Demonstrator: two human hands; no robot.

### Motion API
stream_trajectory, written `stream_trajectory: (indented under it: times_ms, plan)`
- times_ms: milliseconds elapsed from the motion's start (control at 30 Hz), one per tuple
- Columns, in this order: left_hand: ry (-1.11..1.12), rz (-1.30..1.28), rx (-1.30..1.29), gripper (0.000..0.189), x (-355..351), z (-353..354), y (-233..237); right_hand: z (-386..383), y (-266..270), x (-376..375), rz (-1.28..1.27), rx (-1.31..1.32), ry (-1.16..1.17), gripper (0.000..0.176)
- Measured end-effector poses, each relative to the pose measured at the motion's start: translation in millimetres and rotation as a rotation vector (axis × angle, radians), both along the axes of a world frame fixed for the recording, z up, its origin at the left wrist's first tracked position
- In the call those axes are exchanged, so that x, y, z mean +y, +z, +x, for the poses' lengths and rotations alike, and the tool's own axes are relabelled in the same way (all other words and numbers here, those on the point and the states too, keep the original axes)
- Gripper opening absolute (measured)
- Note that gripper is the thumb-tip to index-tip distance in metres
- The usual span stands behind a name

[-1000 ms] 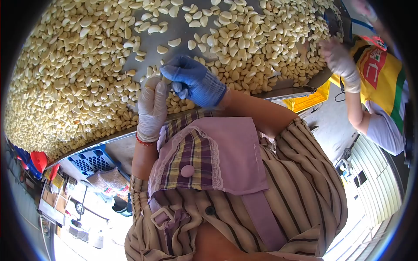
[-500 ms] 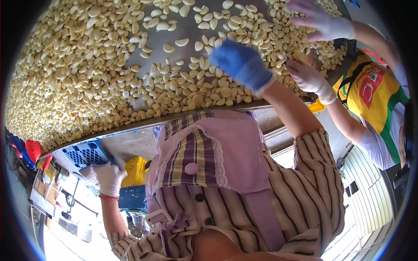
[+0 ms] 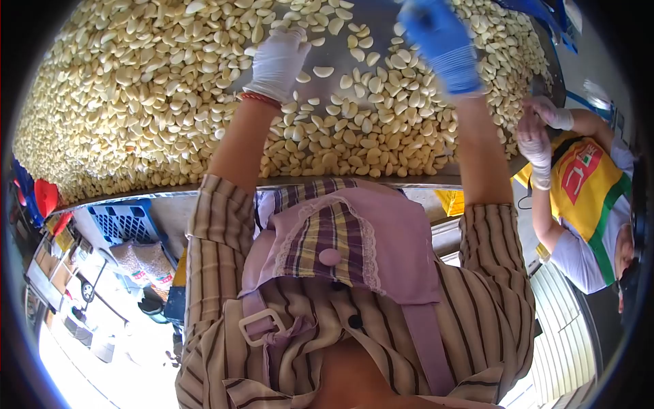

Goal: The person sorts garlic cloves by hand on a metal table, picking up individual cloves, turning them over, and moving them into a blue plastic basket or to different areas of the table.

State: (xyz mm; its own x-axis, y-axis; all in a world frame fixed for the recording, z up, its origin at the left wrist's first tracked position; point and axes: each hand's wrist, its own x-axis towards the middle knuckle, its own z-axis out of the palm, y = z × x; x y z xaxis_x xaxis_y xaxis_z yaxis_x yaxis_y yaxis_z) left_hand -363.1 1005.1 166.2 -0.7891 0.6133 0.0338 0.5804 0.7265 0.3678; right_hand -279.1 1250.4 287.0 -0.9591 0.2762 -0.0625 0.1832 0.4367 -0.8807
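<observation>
Peeled garlic cloves (image 3: pixel 157 88) lie in a thick spread over a metal table (image 3: pixel 334 71). My left hand (image 3: pixel 276 65), in a white glove with a red cord at the wrist, rests among the cloves with its fingers curled; whatever is under them is hidden. To the right, my right hand (image 3: pixel 439 44) wears a blue glove and reaches over the cloves at the top edge of the view. Motion blurs that hand, and its fingers cannot be made out.
At the right, a co-worker in a yellow and green apron (image 3: pixel 579 170) holds both white-gloved hands (image 3: pixel 538 136) together by the table edge. Below the table on the left stand a blue crate (image 3: pixel 122 221) and filled bags (image 3: pixel 146 262). Red cloth or plastic (image 3: pixel 45 198) hangs at the left corner.
My left hand has come up from beside the table onto the cloves. My right hand has moved farther right and forward. The co-worker's hands have drawn back from the cloves and come together.
</observation>
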Motion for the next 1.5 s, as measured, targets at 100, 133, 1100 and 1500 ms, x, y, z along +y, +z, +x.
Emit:
stream_trajectory:
  times_ms: [100, 133, 1100, 1500]
  plan:
    - [0.447, 0.619, -1.109, 0.031, -12.8, 0.3, 33.6, -65.3, 83.0, 21.6, 0.211, 0.601, -0.182, 0.032]
    - [0.445, 0.647, -1.132, 0.035, -16.5, 2.7, 46.3, -109.0, 128.5, 75.0, -0.043, 0.406, -0.327, 0.033]
    - [0.193, 1.471, -1.379, 0.06, -94.1, 146.1, 108.9, 79.6, 11.6, -184.1, -0.615, -0.211, 0.073, 0.034]
    - [0.204, -0.15, 0.114, 0.02, -142.9, 49.0, 42.5, 24.1, -27.5, -132.9, 0.403, -0.469, 0.492, 0.056]
